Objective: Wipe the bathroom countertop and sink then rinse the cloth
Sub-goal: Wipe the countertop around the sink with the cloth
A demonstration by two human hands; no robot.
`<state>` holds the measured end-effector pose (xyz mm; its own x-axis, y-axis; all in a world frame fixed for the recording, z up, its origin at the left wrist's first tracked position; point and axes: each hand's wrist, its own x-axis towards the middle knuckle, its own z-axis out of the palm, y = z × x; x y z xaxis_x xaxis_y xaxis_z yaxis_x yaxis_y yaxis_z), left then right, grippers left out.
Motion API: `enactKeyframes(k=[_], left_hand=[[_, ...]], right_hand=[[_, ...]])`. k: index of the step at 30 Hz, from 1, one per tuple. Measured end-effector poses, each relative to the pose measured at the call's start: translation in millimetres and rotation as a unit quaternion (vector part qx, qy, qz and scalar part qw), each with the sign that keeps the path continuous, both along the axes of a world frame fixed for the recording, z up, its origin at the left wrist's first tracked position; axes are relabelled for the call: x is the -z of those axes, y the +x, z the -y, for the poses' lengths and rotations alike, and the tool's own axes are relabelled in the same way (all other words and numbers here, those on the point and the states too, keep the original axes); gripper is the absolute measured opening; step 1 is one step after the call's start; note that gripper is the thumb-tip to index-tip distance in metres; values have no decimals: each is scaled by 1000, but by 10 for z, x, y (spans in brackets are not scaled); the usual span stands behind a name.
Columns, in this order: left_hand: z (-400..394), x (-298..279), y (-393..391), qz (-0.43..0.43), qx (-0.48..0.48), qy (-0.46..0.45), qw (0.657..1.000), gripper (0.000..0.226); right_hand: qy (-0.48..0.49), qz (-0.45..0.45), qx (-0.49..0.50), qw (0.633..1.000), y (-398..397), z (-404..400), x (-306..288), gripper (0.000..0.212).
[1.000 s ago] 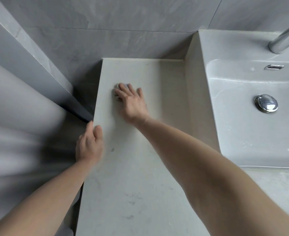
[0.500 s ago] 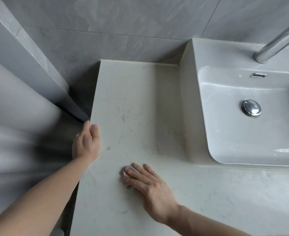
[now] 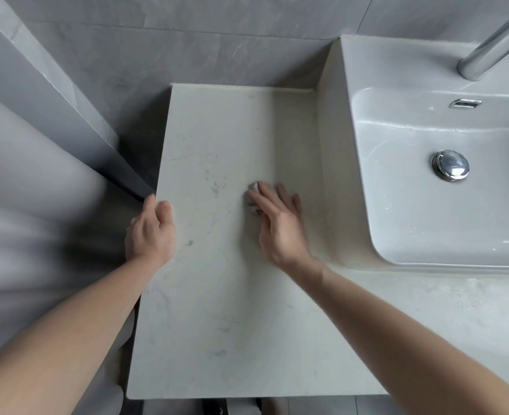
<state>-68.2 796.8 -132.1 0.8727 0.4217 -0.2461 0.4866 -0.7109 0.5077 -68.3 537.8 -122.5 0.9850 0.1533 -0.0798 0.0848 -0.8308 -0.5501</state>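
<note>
Bathroom — basin (image 3: 403, 205), tap (image 3: 493, 43), grey wall tiles (image 3: 187, 40).

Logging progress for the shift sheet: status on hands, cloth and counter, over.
Right hand flat, pressing small cloth on countertop, left of sink. Left hand gripping counter's left edge. Nothing in the cloth's way.
</note>
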Motion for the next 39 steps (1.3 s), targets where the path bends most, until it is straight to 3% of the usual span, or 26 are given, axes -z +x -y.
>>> enactKeyframes(k=[3,7,10,11,15,21,24,28,31,34,39], left_hand=[[28,-39,-6,-5,-2,-4,1000,58],[36,-59,-10,-4,3,-3,1000,57],[36,-73,-11,0,6,-4,1000,56],[37,-84,-15,0,5,-4,1000,57],[29,-78,-20,2,5,-2,1000,56],[61,-101,-11,7,-3,-8,1000,43],[29,-68,-11,9,-2,-1,1000,51],[12,-28,-6,22,5,-1,1000,50],[11,-28,-1,18,4,2,1000,48],[9,-39,6,21,9,4,1000,47],[17,-50,-25,26,21,0,999,46]], right_hand=[[-9,1,-97,995,-757,-3,-77,62],[15,-1,-192,981,-1854,92,-95,86],[25,12,-217,976,-2264,181,-40,58],[34,17,-207,978,-2285,205,-26,54],[91,24,-153,984,-2000,205,-164,69],[104,54,-59,991,-588,5,-316,60],[71,52,-29,996,170,-252,-278,59],[-33,44,-93,994,752,-623,-210,54],[-55,54,-152,985,613,-833,-99,56],[-16,68,-200,977,37,-859,-62,49],[27,30,-213,976,-1001,-335,-83,55]])
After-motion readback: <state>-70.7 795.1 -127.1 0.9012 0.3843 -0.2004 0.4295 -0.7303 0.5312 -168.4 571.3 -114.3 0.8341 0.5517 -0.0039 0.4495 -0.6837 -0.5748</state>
